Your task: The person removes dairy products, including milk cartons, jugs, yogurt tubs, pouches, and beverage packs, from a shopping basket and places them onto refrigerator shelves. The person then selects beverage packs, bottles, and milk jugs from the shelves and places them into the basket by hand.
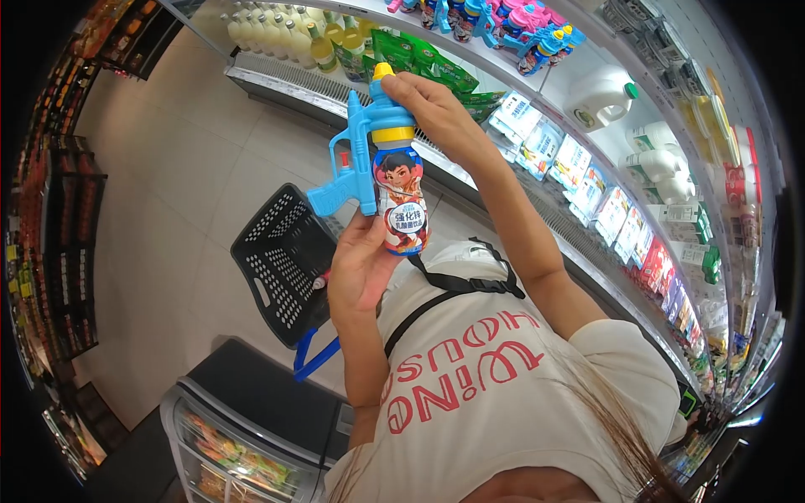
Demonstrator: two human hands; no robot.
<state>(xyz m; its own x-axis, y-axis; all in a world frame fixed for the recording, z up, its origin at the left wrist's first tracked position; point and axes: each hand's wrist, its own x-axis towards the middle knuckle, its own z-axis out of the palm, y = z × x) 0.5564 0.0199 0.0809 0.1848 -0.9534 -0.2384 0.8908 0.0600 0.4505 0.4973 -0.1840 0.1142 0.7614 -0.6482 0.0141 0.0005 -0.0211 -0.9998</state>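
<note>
A bottle (402,201) with a cartoon figure and Chinese lettering on its label stands nearly upright between my hands. Its top carries a light blue toy water gun (342,180) with a yellow tip and a small red trigger, its handle pointing left. My right hand (432,109) is closed around the blue top, near the yellow tip. Lower down, my left hand (366,261) grips the bottle's lower part and touches the bottom of the toy gun.
A black shopping basket (283,260) with a blue handle (313,356) is below left, a small item inside. Refrigerated shelves (335,99) with bottles, green pouches and milk jugs (599,98) run from top to right. A glass-topped freezer (239,453) stands at bottom left, dark shelving (71,243) at far left.
</note>
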